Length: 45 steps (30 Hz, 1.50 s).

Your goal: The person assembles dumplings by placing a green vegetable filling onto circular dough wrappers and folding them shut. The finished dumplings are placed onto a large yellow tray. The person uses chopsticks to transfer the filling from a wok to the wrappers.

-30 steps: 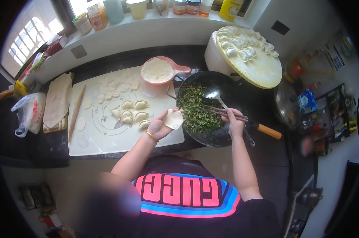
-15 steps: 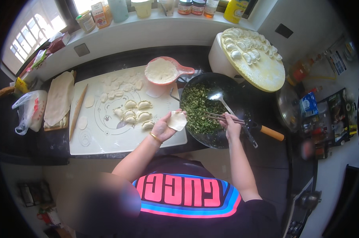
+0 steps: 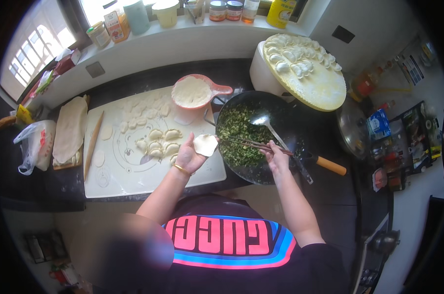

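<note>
On the fingers of my left hand lies a round white dumpling wrapper, beside the wok's left rim. My right hand grips a pair of chopsticks, whose tips point left over the chopped green filling. That filling sits in a black wok, with a metal ladle resting in it. Folded dumplings stand in a cluster on the pale mat left of my left hand. Small dough pieces lie farther back on the mat.
A red bowl of flour stands at the mat's far edge. A round tray of dumplings rests on a white container behind the wok. The rolling pin lies at the mat's left, beside a cloth-covered board. The wok's wooden handle points right.
The chopsticks' tips have shifted left, toward the wrapper and the wok's left rim. My left hand still holds the wrapper. The whole view has shifted slightly.
</note>
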Each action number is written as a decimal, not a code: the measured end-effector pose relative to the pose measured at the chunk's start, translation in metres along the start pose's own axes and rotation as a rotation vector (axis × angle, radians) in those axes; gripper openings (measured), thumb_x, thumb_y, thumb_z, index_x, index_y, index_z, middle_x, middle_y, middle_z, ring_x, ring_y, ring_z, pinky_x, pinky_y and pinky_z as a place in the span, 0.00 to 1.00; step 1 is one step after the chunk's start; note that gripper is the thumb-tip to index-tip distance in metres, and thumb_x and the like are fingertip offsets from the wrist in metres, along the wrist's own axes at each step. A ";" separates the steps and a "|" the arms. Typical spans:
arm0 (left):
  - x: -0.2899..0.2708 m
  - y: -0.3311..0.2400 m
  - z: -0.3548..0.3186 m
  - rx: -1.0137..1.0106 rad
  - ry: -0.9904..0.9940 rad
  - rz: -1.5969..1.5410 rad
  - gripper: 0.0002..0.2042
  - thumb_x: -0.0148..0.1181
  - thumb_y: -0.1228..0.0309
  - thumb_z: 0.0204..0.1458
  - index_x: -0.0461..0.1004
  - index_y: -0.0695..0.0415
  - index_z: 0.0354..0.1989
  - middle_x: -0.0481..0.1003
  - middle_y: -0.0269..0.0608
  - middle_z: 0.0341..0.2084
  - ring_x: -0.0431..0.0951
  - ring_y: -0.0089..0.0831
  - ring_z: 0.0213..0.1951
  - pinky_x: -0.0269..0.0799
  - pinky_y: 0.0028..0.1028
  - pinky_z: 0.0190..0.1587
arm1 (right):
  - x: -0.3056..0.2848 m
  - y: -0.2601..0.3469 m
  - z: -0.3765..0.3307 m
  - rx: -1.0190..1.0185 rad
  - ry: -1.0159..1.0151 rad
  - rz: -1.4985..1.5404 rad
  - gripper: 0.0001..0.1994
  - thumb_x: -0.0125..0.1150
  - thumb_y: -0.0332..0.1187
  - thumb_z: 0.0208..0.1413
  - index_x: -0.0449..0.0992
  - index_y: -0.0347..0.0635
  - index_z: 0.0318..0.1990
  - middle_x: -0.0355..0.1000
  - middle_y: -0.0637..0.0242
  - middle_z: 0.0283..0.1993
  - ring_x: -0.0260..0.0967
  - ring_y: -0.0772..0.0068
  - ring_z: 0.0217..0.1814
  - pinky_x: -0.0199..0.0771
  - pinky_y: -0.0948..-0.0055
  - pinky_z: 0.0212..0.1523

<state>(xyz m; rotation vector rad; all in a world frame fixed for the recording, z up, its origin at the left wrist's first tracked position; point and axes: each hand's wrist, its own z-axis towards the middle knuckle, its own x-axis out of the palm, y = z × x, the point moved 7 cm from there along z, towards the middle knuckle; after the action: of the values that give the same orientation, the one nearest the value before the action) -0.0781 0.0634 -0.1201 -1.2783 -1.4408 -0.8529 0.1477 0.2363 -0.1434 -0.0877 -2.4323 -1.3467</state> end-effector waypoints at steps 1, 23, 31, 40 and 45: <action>0.004 -0.003 0.000 0.021 -0.018 0.001 0.28 0.30 0.53 0.59 0.56 0.70 0.52 0.62 0.60 0.51 0.62 0.52 0.54 0.55 0.45 0.58 | 0.002 -0.002 -0.001 0.015 0.004 0.017 0.09 0.58 0.32 0.52 0.71 0.32 0.32 0.73 0.55 0.31 0.74 0.63 0.27 0.73 0.88 0.17; 0.070 0.048 0.042 -0.183 0.005 0.092 0.29 0.25 0.49 0.59 0.58 0.64 0.53 0.65 0.50 0.49 0.65 0.44 0.52 0.57 0.45 0.56 | 0.062 0.102 -0.160 -1.040 0.313 -0.664 0.05 0.59 0.24 0.49 0.74 0.33 0.33 0.74 0.60 0.32 0.74 0.69 0.33 0.74 0.78 0.28; 0.058 0.050 0.044 -0.194 -0.005 0.136 0.30 0.25 0.47 0.58 0.63 0.64 0.45 0.68 0.50 0.43 0.66 0.45 0.49 0.60 0.45 0.55 | 0.066 0.116 -0.184 -1.295 0.381 -0.695 0.07 0.63 0.23 0.43 0.75 0.34 0.32 0.74 0.55 0.33 0.74 0.65 0.33 0.74 0.75 0.35; 0.049 0.050 0.044 -0.216 0.002 0.209 0.30 0.25 0.47 0.58 0.63 0.63 0.46 0.68 0.50 0.44 0.67 0.45 0.49 0.61 0.45 0.54 | 0.057 0.104 -0.160 -1.015 0.350 -0.567 0.06 0.62 0.24 0.46 0.75 0.34 0.32 0.75 0.57 0.34 0.72 0.70 0.33 0.72 0.77 0.36; 0.035 0.035 0.047 -0.225 -0.004 0.173 0.31 0.27 0.46 0.57 0.63 0.65 0.46 0.68 0.51 0.43 0.68 0.45 0.48 0.61 0.46 0.53 | 0.057 0.105 -0.155 -1.010 0.371 -0.500 0.05 0.60 0.27 0.50 0.75 0.34 0.32 0.74 0.59 0.33 0.71 0.76 0.26 0.72 0.82 0.28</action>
<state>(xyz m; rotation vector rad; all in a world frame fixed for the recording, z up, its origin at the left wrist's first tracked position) -0.0522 0.1249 -0.1024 -1.5493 -1.2421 -0.9138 0.1610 0.1586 0.0356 0.4967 -1.3139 -2.4182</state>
